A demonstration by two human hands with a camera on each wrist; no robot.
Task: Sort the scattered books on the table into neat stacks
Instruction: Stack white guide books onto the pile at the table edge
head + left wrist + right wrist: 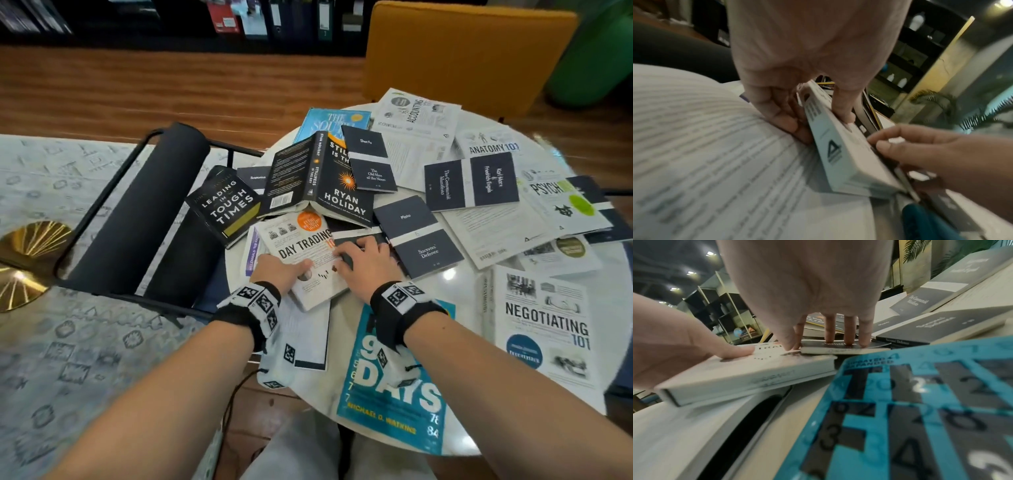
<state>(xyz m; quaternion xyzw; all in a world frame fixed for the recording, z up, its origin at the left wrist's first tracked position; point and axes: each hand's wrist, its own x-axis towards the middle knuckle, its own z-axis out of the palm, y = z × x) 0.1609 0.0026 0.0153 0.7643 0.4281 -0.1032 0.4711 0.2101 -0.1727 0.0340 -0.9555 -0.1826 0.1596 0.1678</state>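
Observation:
The white book "Day Trading 101" (pixel 301 240) (pixel 838 154) (pixel 735 369) lies tilted on other books at the near left of the round white table (pixel 455 274). My left hand (pixel 284 270) (pixel 816 118) grips its spine edge, thumb on the cover and fingers underneath. A thin dark booklet (pixel 352 236) (pixel 838 349) lies over the book's right part. On top of that booklet rest the straight fingertips of my right hand (pixel 359 253) (pixel 826 344), and its thumb touches the white cover beside it.
Around them lie "Stillness Is the Key" (pixel 322 178) spread face down, "Leading in Tough Times" (pixel 226 205), "Socrates' Defence" (pixel 418 236), a blue "90 Days" book (pixel 390 377), "Negotiating 101" (pixel 544 325) and an open book (pixel 305 335). A black chair (pixel 137 212) stands left, a yellow chair (pixel 462 51) behind.

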